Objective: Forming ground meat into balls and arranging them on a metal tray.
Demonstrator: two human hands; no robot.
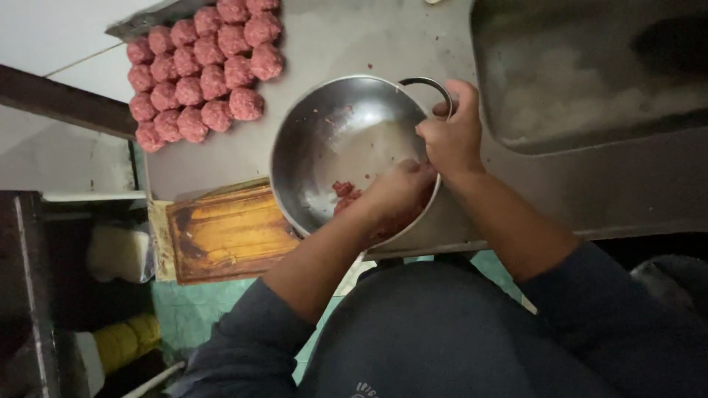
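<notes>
A steel bowl point(324, 140) with a ring handle sits tilted on the steel counter point(346, 37). A small clump of raw minced meat point(344, 194) lies at its lower inside wall. My left hand point(398, 195) reaches into the bowl and is pressed against that meat, fingers curled around it. My right hand point(453, 133) grips the bowl's right rim beside the handle. Several raw meatballs point(203, 70) are laid out in rows on the counter at the upper left, apart from both hands.
A worn wooden board point(228, 232) lies at the counter's front edge, left of the bowl. A steel sink basin point(590, 66) fills the upper right. White tiled wall is at the upper left; a dark shelf with yellow and white items sits lower left.
</notes>
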